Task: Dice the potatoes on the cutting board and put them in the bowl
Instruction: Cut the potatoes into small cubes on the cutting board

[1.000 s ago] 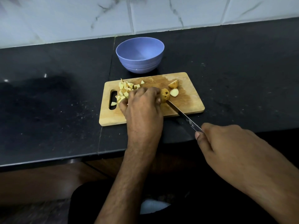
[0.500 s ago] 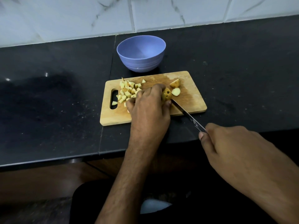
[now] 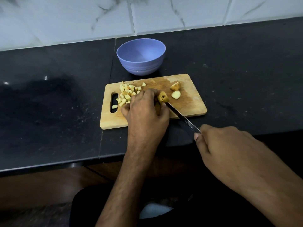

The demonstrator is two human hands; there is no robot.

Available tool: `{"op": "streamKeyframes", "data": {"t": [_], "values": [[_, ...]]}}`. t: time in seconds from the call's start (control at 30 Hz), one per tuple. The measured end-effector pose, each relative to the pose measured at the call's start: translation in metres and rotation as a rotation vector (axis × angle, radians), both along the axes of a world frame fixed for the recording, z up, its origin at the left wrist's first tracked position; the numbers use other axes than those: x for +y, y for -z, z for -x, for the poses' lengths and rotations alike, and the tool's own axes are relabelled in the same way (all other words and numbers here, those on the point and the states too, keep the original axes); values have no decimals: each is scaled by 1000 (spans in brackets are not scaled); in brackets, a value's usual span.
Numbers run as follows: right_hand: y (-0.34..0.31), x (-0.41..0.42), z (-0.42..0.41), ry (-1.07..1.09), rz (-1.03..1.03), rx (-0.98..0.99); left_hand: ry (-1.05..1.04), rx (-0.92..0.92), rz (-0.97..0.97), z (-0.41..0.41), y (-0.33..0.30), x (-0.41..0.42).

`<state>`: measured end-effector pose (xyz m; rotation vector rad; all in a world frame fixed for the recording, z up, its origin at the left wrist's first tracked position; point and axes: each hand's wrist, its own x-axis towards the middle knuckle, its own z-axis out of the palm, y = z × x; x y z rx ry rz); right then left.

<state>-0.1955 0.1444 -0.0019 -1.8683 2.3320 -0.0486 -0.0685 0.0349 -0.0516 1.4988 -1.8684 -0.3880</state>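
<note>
Wooden cutting board (image 3: 188, 108) on dark tabletop (image 3: 49, 112), blue bowl (image 3: 141, 63) just behind it. Left hand (image 3: 144, 110) curled over potato piece (image 3: 163, 97) at board centre; right hand (image 3: 219, 141) gripping knife (image 3: 182, 117), blade tip against that piece. Diced cubes (image 3: 127, 94) heaped near handle slot; two larger chunks (image 3: 175, 90) to the right.

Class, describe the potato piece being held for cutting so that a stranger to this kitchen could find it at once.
Start at the wooden cutting board on the black counter, in front of the blue bowl. Near its middle, the left hand grips a potato piece that the knife touches. Unlike the pale diced cubes to its left, it shows brown speckled skin.
</note>
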Motion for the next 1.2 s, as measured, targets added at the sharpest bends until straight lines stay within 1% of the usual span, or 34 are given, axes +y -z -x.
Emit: {"op": "streamKeyframes", "data": {"t": [0.23,0.5,0.7,0.93,1.0,1.1,1.2], "values": [[1,-8,12,36,32,24,7,5,11,-1,-1,2],[-2,-1,1,-6,57,-47,-8,38,-18,-2,-5,4],[2,-6,-1,-11,54,-42,-29,49,-25,-3,-6,7],[-4,-3,-1,16,45,-22,-86,219,87,-4,0,12],[-1,-6,-1,10,42,-8,-79,204,93,-5,1,13],[4,-13,-1,-1,52,0,-62,122,80,-4,2,12],[6,-23,3,-11,58,-1,-68,119,64,-4,3,10]]}}
